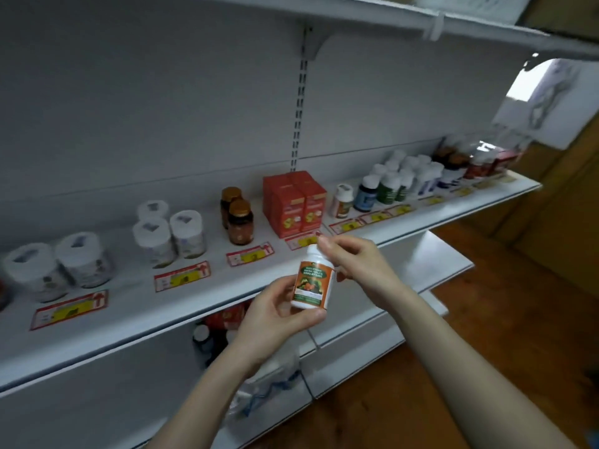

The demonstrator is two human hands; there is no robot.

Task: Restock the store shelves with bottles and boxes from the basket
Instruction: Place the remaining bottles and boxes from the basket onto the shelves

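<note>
I hold a white bottle with an orange label [312, 281] upright in front of the middle shelf [201, 306]. My left hand [275, 315] grips its lower body from below and behind. My right hand [356, 264] pinches its white cap from the right. On the shelf stand white-lidded jars [168, 234], two amber bottles [238, 218], red boxes [295, 202], a matching orange-label bottle [343, 200] and several more bottles [398, 179] to the right. Beneath my left forearm, on the lower level, lie bottles [207, 338] and clear wrapping [269, 384]; the basket itself is hard to make out.
Red and yellow price tags [181, 277] run along the shelf's front edge. A white upper shelf [389, 17] hangs overhead. Lower white shelves [431, 254] jut out beneath. Brown wooden floor [518, 319] lies to the right.
</note>
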